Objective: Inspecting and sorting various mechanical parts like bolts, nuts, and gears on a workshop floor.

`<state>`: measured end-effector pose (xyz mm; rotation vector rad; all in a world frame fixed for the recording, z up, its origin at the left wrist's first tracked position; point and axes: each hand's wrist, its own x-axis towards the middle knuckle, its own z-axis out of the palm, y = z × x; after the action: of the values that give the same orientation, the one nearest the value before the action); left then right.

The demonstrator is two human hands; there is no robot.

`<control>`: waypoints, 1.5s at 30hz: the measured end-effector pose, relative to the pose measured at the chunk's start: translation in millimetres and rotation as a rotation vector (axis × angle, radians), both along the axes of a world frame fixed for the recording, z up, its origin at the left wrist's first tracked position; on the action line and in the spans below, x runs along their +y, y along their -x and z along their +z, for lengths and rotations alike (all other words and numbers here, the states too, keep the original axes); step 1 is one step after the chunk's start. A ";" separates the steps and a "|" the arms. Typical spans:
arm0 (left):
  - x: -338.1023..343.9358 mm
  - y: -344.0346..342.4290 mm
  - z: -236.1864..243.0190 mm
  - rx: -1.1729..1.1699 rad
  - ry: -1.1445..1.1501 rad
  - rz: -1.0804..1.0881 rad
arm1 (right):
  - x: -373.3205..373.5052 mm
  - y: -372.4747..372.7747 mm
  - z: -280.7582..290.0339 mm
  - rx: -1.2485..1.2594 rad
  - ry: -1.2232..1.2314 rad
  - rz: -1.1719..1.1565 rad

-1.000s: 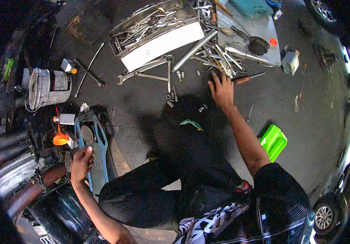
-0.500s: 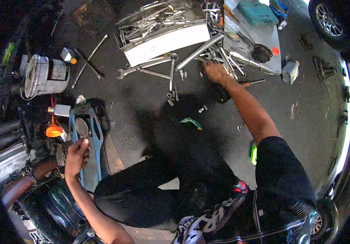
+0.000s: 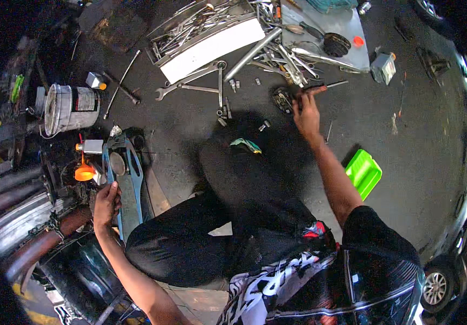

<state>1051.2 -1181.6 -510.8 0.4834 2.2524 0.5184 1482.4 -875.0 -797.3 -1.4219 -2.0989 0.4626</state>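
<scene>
My right hand (image 3: pixel 307 116) reaches over the floor, fingers apart at the red handle of a screwdriver (image 3: pixel 318 89); whether they touch it is unclear. A dark, roundish part (image 3: pixel 282 101) lies just left of it. Beyond are a heap of wrenches (image 3: pixel 293 62) and a metal tube (image 3: pixel 252 54). My left hand (image 3: pixel 107 206) hovers over a blue floor jack (image 3: pixel 137 181), fingers curled and thumb on top; anything inside is hidden. Small sockets (image 3: pixel 265 125) and joined combination wrenches (image 3: pixel 221 89) lie between my hands.
A tool tray (image 3: pixel 211 50) full of wrenches stands at the back, beside a metal sheet (image 3: pixel 355 51). At left are a white bucket (image 3: pixel 73 108) and an orange funnel (image 3: pixel 85 173). A bright green tray (image 3: pixel 364 172) is at right, near a car wheel (image 3: pixel 435 287).
My right hand has left the wrench heap and come back toward the screwdriver. The view has shifted, showing more of the green tray. My left hand stays over the jack.
</scene>
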 end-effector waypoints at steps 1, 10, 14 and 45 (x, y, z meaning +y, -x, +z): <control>-6.1 -5.6 -0.4 0.000 -0.014 0.008 | -16.8 -4.3 -10.4 0.098 0.043 -0.125; -14.6 -28.7 8.3 0.103 -0.007 -0.083 | -117.9 -88.7 -91.3 0.176 0.316 -0.105; -5.2 -35.4 9.0 0.038 -0.023 -0.013 | -73.0 -143.8 -64.4 -0.386 0.511 -0.418; 238.9 -5.3 -62.8 0.045 0.004 -0.889 | 150.0 136.7 83.8 0.011 0.286 0.256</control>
<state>1056.4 -942.6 -573.6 1.3937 1.8205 0.0350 1345.7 -725.0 -713.4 -1.2970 -2.2860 0.9008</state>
